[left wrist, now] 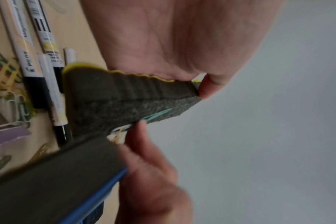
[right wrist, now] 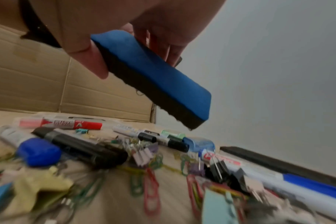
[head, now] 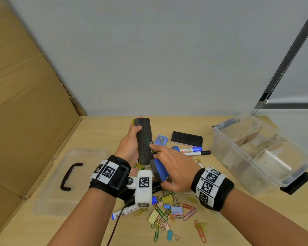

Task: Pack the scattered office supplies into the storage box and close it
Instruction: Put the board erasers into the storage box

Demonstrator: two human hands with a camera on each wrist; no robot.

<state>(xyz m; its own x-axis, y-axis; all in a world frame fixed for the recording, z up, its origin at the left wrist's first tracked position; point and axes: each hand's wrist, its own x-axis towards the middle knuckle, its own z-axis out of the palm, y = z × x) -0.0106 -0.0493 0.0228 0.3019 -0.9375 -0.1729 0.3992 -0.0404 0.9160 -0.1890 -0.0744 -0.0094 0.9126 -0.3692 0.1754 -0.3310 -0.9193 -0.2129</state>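
Observation:
My left hand (head: 131, 141) grips a yellow-backed board eraser (head: 144, 139) upright above the table, dark felt side toward me. A green and a silver paper clip (head: 148, 144) cling to the felt. My right hand (head: 167, 164) holds a blue-backed eraser (head: 158, 170) between thumb and fingers, while its index finger touches those clips. The left wrist view shows the felt eraser (left wrist: 125, 103), the green clip (left wrist: 157, 115) and the blue eraser (left wrist: 58, 181) close below it. In the right wrist view the blue eraser (right wrist: 153, 75) hangs over the pile. The clear storage box (head: 226, 157) stands open at right.
The box's clear lid (head: 89, 153) with a black handle (head: 69, 176) lies at left. A third eraser (head: 186, 139), markers (head: 194, 151), a blue staple box (head: 161, 140) and several paper and binder clips (head: 176, 210) are scattered on the table. Cardboard (head: 25, 103) walls the left side.

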